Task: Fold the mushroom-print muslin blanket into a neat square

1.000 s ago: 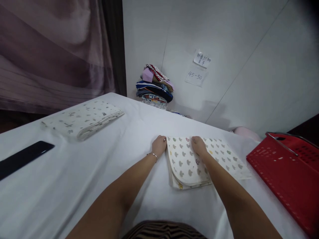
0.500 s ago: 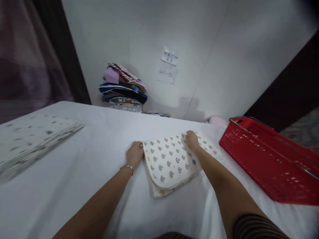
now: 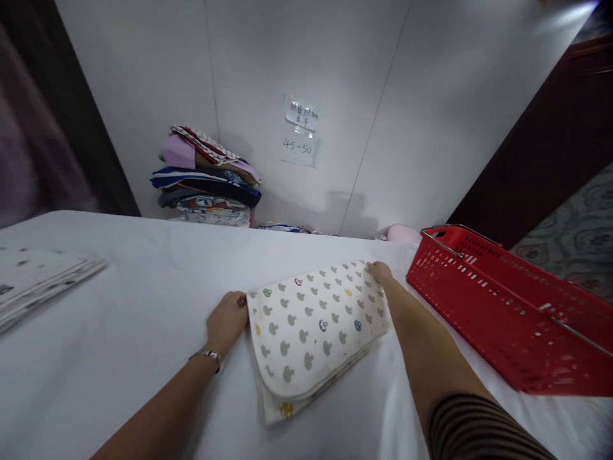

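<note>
Tabletop (image 3: pixel 163 275) beneath, our left hand (image 3: pixel 227 321) and right hand (image 3: pixel 382 273) clamp fingers on cloth (image 3: pixel 313 319) beside the basket (image 3: pixel 483 313), likely for tautness.

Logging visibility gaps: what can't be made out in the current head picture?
Head view:
Mushroom-print cloth: underside, hidden by its top layer.
Second cloth: left part, cut off by the picture's edge.
Red basket: right end, cut off likewise.
Pink object: lower part, hidden behind the white table.

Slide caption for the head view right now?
Left hand and right hand at the far corners of a folded white mushroom-print cloth, with a red perforated plastic basket to its right.
</note>
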### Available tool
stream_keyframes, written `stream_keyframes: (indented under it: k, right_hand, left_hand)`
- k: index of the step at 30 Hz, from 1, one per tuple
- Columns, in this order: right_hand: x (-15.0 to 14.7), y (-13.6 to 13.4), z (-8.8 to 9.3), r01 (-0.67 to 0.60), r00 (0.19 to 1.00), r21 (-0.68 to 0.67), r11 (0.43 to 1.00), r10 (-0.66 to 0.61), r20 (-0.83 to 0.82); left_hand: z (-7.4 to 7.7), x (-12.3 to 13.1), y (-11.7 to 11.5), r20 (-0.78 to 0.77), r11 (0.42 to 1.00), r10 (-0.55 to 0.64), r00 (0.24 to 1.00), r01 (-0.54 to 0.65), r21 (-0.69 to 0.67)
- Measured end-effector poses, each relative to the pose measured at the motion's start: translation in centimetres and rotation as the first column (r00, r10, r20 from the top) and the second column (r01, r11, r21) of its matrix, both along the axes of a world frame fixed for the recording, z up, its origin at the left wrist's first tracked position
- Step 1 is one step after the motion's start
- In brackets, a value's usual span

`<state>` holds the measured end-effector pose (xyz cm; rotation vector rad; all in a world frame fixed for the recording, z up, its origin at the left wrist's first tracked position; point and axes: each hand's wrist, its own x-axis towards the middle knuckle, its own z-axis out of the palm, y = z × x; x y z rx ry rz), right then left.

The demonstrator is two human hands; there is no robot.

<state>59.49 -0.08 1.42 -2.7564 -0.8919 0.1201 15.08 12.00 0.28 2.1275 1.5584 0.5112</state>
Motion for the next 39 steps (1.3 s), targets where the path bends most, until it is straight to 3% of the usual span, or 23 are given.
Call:
stream_keyframes:
  k: [10,19,23,27,32,34,36,38,39]
  right_hand:
    - [-0.4,0.0,-1.3,-0.007,1.000,-0.105,0.994,0.009,0.015]
    - [0.5,1.2,-1.5,-0.018,1.000,-0.103,0.995,0.019,0.015]
    - [0.8,1.8,-2.1,-0.039,0.998,-0.116,0.992,0.044,0.037]
    - [0.7,1.7,-2.4,-0.035,0.998,-0.132,0.991,0.042,0.046]
    - [-0.7,1.3,-1.5,0.009,1.000,-0.149,0.989,-0.005,0.029]
    - [-2.1,1.5,-0.7,0.010,0.996,-0.095,0.995,-0.002,0.090]
    - [-4.4,1.9,0.2,-0.130,0.978,0.041,0.991,0.121,0.168]
    - [-7.7,2.3,0.8,-0.363,0.930,0.223,0.905,0.336,0.150]
    - [-9.7,2.4,1.0,-0.428,0.904,0.245,0.870,0.409,0.128]
  left_hand:
    - [-0.2,-3.7,0.5,0.088,1.000,0.012,0.996,-0.015,0.027]
    - [-0.8,-2.8,-0.7,0.151,0.997,-0.025,0.988,0.013,0.077]
    - [-0.6,-2.0,-0.7,0.128,0.992,-0.022,0.992,0.006,0.125]
    - [-0.6,-1.9,-0.2,0.063,0.984,-0.083,0.995,0.072,0.164]
    - [-0.5,-2.5,0.2,0.091,0.992,-0.101,0.991,0.092,0.089]
    - [-0.3,-2.7,0.1,0.121,0.995,-0.092,0.988,0.086,0.056]
    - [0.0,-3.0,-0.3,0.137,0.999,-0.042,0.990,0.039,0.027]
    - [0.3,-3.3,-0.9,0.150,1.000,0.007,0.989,-0.004,-0.023]
    - [0.4,-3.5,-1.3,0.166,0.998,0.017,0.986,-0.008,-0.057]
